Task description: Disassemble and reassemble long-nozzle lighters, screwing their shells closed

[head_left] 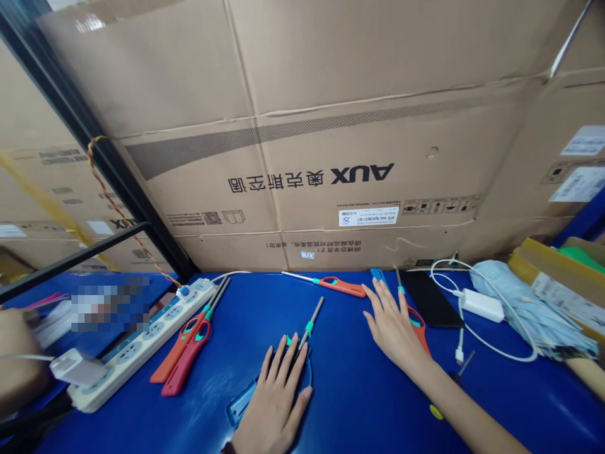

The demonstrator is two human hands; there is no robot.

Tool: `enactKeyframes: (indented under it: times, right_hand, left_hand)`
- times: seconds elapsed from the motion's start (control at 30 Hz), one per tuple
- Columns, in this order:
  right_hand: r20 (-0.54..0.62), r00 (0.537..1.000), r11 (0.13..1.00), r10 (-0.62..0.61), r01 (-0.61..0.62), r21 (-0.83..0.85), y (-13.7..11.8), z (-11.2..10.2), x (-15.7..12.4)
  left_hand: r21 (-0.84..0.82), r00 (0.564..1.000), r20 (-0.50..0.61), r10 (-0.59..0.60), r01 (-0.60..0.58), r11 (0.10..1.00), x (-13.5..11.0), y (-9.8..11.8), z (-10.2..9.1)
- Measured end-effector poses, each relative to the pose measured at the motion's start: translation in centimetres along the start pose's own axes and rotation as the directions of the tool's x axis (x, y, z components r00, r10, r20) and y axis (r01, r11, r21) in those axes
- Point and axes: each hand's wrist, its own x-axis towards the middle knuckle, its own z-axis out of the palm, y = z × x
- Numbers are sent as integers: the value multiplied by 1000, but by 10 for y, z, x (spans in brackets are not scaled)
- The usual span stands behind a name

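My left hand [278, 391] lies flat with fingers spread over a blue long-nosed lighter [241, 403]. Its metal nozzle pokes out past my fingertips, while the palm hides most of its body. To the right, my right hand [392, 321] is stretched out, palm down, partly covering an orange-red lighter [420, 328]. Near its fingertips are a blue object [378, 275], largely hidden, and the handle end of an orange lighter [340, 285] lying across the back of the table. An orange-red lighter [177, 350] and a red lighter [185, 360] lie side by side on the left.
A white power strip [142, 347] with a plugged-in adapter runs along the left. At the right are a black phone-like slab [432, 299], a white charger with cable [482, 306] and a light-blue folded umbrella [524, 309]. A large cardboard sheet [293, 214] stands behind the blue table [350, 403].
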Motion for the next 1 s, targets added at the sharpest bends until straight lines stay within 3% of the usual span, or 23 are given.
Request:
enactKeyframes:
  times: [0.2, 0.27, 0.33, 0.4, 0.47, 0.77, 0.83, 0.9, 1.0]
  right_hand:
    - [1, 1000, 940, -2, 2, 341, -22, -25, -3]
    - [64, 990, 895, -126, 85, 438, -30, -29, -4]
    - [163, 951, 857, -263, 153, 492, -37, -28, -6]
    - [260, 908, 854, -328, 168, 493, -42, -25, -7]
    - [315, 896, 875, -312, 142, 462, -42, -19, -9]
    - [239, 941, 898, -239, 121, 422, -26, -6, -6]
    - [247, 941, 900, -233, 112, 421, -25, -6, -7]
    - [262, 937, 902, -231, 105, 419, -26, -6, -7]
    - [292, 927, 903, -236, 99, 418, -26, -8, -8]
  left_hand:
    - [-80, 991, 46, 129, -125, 989, 1, 7, -16]
    - [-138, 978, 80, 193, -181, 974, 9, 8, -21]
    - [-200, 963, 115, 244, -218, 955, 20, 5, -25]
    - [-253, 945, 150, 292, -249, 935, 33, 0, -25]
    - [-294, 926, 177, 333, -273, 916, 46, -7, -23]
    - [-427, 901, 132, 413, -325, 844, 84, -19, -23]
    - [-467, 943, 19, 332, -285, 837, 84, -21, -26]
    - [-519, 985, -118, 126, -169, 838, 81, -30, -27]
    - [-595, 958, -191, -214, 60, 801, 74, -53, -23]
